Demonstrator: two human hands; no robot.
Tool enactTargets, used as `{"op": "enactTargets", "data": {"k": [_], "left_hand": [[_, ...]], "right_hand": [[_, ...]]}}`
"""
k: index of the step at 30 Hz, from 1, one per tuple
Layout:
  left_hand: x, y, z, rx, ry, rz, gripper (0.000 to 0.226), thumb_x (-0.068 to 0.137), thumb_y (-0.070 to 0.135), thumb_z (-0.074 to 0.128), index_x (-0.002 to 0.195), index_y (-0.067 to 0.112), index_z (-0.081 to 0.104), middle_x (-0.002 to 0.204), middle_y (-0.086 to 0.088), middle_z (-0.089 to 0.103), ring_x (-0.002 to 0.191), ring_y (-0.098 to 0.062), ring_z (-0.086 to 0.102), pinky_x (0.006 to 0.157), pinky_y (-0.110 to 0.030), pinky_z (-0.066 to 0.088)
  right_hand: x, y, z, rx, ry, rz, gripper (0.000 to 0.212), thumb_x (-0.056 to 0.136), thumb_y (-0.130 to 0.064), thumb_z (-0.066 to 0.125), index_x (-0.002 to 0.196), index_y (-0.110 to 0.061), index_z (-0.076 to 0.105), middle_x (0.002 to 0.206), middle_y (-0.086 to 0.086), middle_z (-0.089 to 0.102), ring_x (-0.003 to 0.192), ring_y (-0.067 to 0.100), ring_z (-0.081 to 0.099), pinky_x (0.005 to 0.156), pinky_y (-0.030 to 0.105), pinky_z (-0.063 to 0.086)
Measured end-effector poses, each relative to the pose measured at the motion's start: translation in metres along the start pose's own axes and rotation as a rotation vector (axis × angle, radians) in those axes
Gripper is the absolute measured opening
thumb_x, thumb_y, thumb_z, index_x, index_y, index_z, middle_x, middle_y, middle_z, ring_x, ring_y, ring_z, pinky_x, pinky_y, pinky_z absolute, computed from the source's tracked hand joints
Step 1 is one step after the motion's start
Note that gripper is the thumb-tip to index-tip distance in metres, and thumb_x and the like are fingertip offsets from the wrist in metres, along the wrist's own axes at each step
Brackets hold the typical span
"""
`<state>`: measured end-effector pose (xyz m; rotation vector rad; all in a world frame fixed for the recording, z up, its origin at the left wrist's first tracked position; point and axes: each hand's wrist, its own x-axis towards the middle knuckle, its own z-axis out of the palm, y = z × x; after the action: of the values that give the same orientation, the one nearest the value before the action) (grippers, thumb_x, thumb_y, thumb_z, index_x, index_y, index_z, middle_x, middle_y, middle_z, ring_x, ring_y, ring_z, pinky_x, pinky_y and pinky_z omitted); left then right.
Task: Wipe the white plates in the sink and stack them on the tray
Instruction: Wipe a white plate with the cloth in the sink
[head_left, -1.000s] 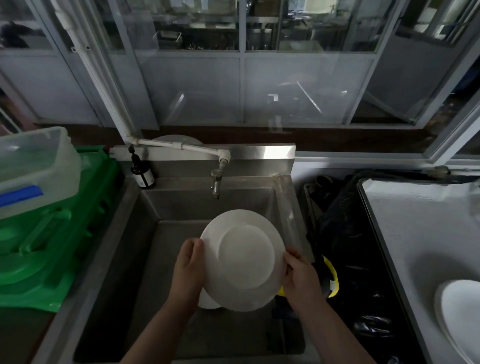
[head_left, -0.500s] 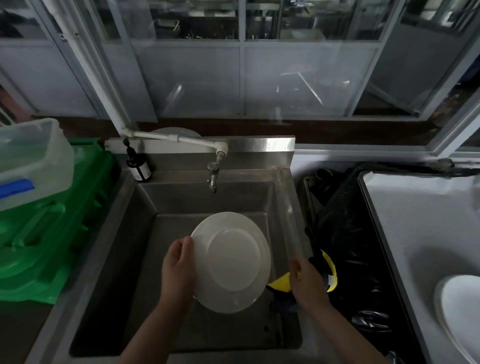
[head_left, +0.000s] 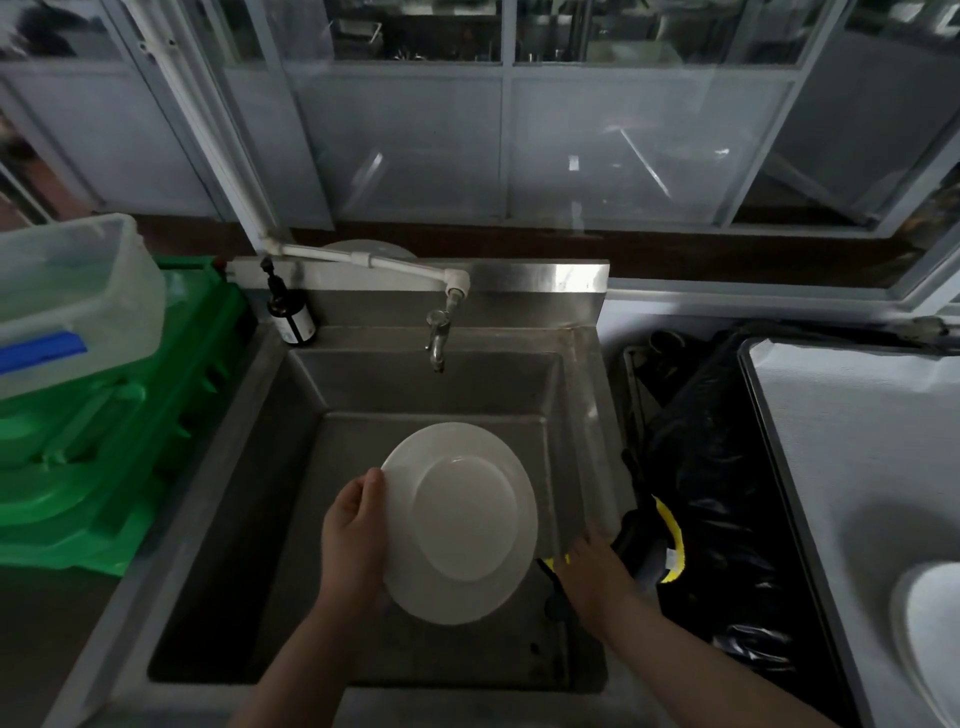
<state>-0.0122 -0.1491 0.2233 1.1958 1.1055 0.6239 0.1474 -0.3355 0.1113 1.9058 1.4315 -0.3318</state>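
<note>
Fingers (head_left: 375, 480) of the left hand (head_left: 353, 535) are curled over the left rim of a round white ceramic plate (head_left: 460, 522), gripping it; the plate is held tilted above the basin of the stainless steel sink (head_left: 291, 467), underside toward the camera. The right hand (head_left: 592, 571) is off the plate and rests on a black and yellow cloth (head_left: 657, 545) at the sink's right edge; whether its fingers grip the cloth cannot be told. A metal tap (head_left: 436, 338) hangs over the basin's far side, a dark pump bottle (head_left: 291, 317) at the far left corner. Right of the sink, past black plastic, a grey tray (head_left: 852, 441) carries another white plate (head_left: 930, 639). Left of the sink are green plastic crates (head_left: 104, 467) under a clear plastic tub (head_left: 72, 306).
</note>
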Motion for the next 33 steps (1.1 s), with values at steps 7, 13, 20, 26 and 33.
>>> {"op": "enactTargets", "data": {"k": [7,13,20,26,33], "left_hand": [[-0.008,0.001,-0.006,-0.001,-0.015,0.005,0.029,0.104,0.036,0.047,0.104,0.018,0.071,0.100,-0.011,0.072,0.092,-0.031,0.069,0.072,-0.039,0.056],[-0.012,0.005,-0.009,-0.031,-0.008,0.000,0.029,0.105,0.034,0.046,0.104,0.019,0.071,0.097,-0.009,0.074,0.087,-0.025,0.070,0.064,-0.033,0.052],[-0.017,0.011,-0.007,-0.045,0.012,0.015,0.027,0.105,0.034,0.047,0.095,0.024,0.071,0.094,-0.007,0.072,0.088,-0.026,0.068,0.065,-0.032,0.050],[-0.016,0.012,-0.002,-0.013,0.014,0.043,0.027,0.104,0.036,0.048,0.093,0.026,0.071,0.096,-0.009,0.072,0.090,-0.029,0.067,0.072,-0.037,0.053],[-0.014,0.009,0.000,0.041,-0.032,0.069,0.031,0.102,0.041,0.049,0.094,0.029,0.076,0.091,-0.004,0.075,0.090,-0.031,0.070,0.082,-0.053,0.058]], "right_hand": [[0.008,-0.006,0.005,-0.010,-0.006,-0.030,0.041,0.103,-0.025,0.044,0.139,-0.005,0.044,0.138,0.016,0.050,0.126,0.035,0.043,0.114,0.052,0.019],[0.001,0.004,0.006,0.116,0.075,-0.029,0.034,0.097,-0.021,0.052,0.128,-0.008,0.053,0.126,0.015,0.055,0.117,0.034,0.050,0.099,0.044,0.035],[-0.018,0.023,0.004,0.558,0.484,0.185,0.051,0.035,-0.017,0.089,0.081,-0.022,0.069,0.070,-0.002,0.058,0.054,0.021,0.060,0.046,0.029,0.045],[-0.040,0.033,-0.029,0.887,0.602,0.225,0.036,0.087,-0.022,0.061,0.124,-0.023,0.060,0.112,0.000,0.059,0.104,0.024,0.058,0.080,0.035,0.047],[-0.048,0.038,-0.047,1.284,0.618,0.276,0.035,0.088,-0.017,0.063,0.123,-0.024,0.064,0.115,-0.003,0.063,0.109,0.017,0.059,0.084,0.025,0.043]]}}
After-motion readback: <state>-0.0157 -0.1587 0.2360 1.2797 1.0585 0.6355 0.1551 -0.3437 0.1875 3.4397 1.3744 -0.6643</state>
